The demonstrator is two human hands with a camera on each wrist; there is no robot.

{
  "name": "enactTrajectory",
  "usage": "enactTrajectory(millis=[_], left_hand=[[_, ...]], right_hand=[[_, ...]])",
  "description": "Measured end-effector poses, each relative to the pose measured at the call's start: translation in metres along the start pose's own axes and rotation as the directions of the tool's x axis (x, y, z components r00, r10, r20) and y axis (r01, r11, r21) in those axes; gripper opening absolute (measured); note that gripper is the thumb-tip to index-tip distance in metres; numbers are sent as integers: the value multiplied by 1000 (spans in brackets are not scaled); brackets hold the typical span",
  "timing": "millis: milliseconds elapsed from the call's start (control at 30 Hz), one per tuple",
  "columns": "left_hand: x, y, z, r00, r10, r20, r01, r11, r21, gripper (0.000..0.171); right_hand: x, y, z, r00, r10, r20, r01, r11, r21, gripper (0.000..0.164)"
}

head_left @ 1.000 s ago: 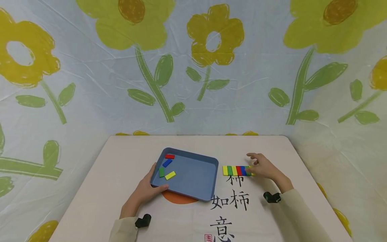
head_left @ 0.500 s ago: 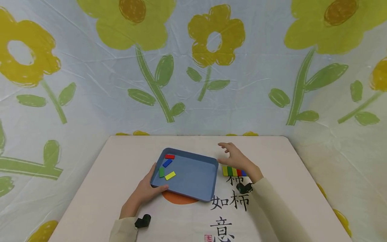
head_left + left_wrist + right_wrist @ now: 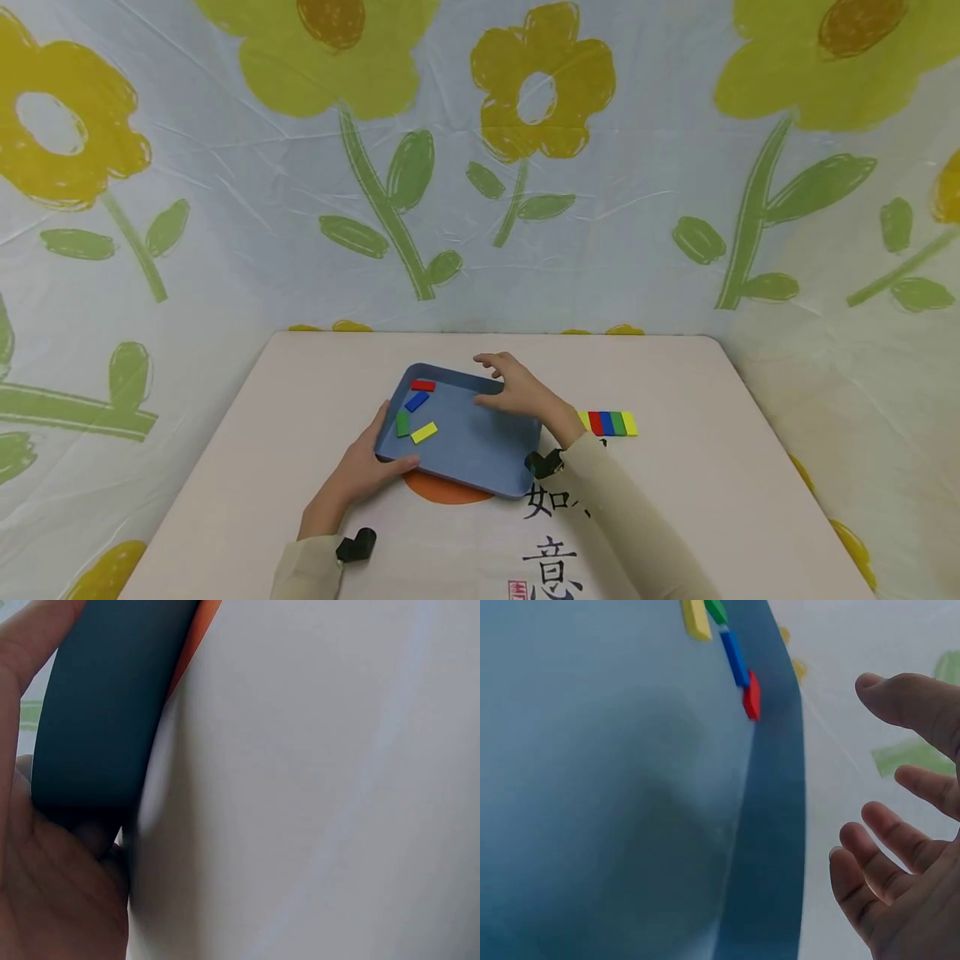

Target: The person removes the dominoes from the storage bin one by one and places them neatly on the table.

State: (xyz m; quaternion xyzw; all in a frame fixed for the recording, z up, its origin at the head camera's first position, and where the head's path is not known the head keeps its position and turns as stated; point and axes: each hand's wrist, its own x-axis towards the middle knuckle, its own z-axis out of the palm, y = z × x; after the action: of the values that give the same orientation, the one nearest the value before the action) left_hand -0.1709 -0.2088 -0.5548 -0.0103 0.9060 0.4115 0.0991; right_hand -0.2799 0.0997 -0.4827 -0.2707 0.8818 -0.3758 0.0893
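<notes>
Four blocks lie in the blue tray the left hand grips, so the empty right hand, fingers apart, would best pinch one by its edges.

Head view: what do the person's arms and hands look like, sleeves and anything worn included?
The left sleeve and right sleeve are long, plain cream. Left black device and right black device, small and blocky, sit by the wrists. Left hand and right hand show no gloves.
</notes>
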Motion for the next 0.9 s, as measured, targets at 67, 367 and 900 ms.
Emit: enactTrajectory(millis=[67,367,900], left_hand=[[0,0,0,1000,1,0,-1,1000,-2,121],[-2,0,0,1000,10,-12,-10,999,-39,120],[-3,1,7,987,70,-145,-83,993,-84,123]], right_hand=[[6,-4,8,1000,-13,23,13,1000,3,74],[23,-16,32,993,-33,115,35,999,-15,73],[34,-26,58,967,-31,253,71,986,-152,55]])
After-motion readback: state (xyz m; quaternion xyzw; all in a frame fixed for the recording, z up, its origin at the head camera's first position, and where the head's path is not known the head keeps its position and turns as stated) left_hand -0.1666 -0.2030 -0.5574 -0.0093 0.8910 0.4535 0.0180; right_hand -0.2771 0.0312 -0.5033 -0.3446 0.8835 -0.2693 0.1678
